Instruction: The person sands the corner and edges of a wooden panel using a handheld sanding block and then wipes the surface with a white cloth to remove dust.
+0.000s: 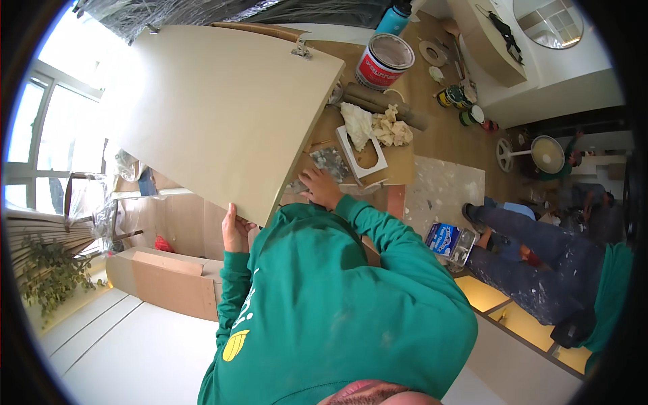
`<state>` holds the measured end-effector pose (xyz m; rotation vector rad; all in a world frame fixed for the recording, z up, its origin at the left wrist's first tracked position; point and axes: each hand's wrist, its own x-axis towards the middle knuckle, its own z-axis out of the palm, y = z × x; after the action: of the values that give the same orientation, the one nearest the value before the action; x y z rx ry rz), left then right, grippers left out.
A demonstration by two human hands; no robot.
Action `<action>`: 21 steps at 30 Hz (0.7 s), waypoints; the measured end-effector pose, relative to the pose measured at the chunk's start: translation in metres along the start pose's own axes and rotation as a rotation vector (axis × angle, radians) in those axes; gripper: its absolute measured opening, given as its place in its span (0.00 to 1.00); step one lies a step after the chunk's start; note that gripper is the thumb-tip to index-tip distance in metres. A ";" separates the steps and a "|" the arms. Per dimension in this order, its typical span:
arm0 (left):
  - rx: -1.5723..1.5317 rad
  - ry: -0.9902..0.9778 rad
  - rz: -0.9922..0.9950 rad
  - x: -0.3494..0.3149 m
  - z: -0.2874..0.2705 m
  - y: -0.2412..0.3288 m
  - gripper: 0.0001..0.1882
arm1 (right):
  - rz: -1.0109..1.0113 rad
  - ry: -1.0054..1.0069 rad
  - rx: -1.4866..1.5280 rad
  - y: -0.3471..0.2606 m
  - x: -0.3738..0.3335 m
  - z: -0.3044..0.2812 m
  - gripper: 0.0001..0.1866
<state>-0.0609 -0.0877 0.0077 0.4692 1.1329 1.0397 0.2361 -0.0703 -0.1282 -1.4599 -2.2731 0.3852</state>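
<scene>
A large cream-coloured panel (pixel 229 115), like a cabinet door with metal hinges on its edges, lies in front of me and to the left. My left hand (pixel 237 231) holds its near corner, thumb along the edge and the other fingers partly hidden. To the right of the panel, my right hand (pixel 322 189) reaches low with fingers apart, beside a grey mottled flat piece (pixel 329 163) on a brown board. I cannot tell whether it touches that piece. Close by are a white frame with an oval opening (pixel 370 170) and crumpled cream paper (pixel 393 128).
A red-labelled paint can (pixel 385 62) and a blue bottle (pixel 394 17) stand at the far side. On the right are a clear jug with blue label (pixel 451 244), a standing fan (pixel 545 155) and a person in paint-spattered trousers (pixel 533 250). Cardboard (pixel 172 287) lies lower left.
</scene>
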 end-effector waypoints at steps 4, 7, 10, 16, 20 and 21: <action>-0.033 0.012 -0.004 0.004 0.012 -0.003 0.22 | 0.099 -0.014 -0.031 0.003 -0.011 0.002 0.21; -0.083 0.022 0.013 0.004 0.016 -0.005 0.22 | 0.155 -0.066 0.019 0.002 -0.011 -0.008 0.18; -0.117 -0.001 0.013 0.002 0.016 -0.007 0.24 | 0.185 0.033 0.126 0.010 -0.007 -0.021 0.14; -0.178 -0.002 0.002 0.003 0.015 -0.011 0.27 | 0.492 0.492 0.297 0.036 0.020 -0.098 0.10; -0.185 -0.024 -0.017 0.003 0.009 -0.015 0.28 | 0.342 0.473 0.217 0.035 0.037 -0.143 0.16; -0.183 -0.041 -0.006 0.003 0.009 -0.014 0.29 | 0.266 0.466 0.159 0.019 0.047 -0.157 0.18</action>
<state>-0.0460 -0.0899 -0.0014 0.3396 0.9913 1.1123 0.3089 -0.0182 0.0104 -1.5786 -1.6560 0.2606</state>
